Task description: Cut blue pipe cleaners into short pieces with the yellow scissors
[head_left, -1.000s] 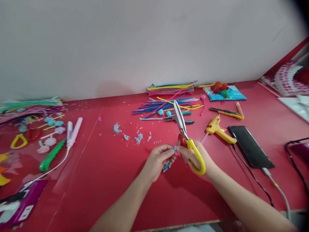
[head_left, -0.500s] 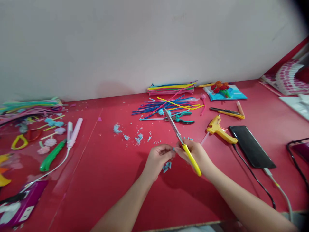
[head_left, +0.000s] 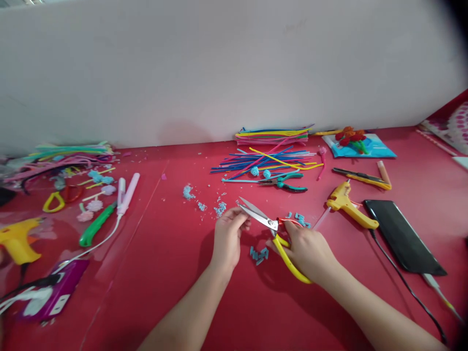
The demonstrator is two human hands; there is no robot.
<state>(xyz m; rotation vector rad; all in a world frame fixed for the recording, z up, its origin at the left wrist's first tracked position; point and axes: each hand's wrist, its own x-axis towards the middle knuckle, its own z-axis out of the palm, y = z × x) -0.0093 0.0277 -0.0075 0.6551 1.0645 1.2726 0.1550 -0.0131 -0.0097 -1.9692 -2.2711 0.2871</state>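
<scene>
My right hand grips the handles of the scissors, one yellow and one red. The blades are parted and point left, their tips at the fingers of my left hand. Those left fingers are pinched together; what they hold is too small to make out. Several short blue pieces lie on the red table between my hands, and more blue pieces lie just beyond my right hand. Blue fluff sits behind my left hand.
Pipe cleaners, teal pliers and two blue balls lie at the back. A yellow glue gun and black phone are right. Left are a green cutter, a purple power strip and another glue gun.
The scissors have swung from pointing up and away to pointing left, and their blades have opened. My hands have moved apart. The view has shifted left, showing another glue gun.
</scene>
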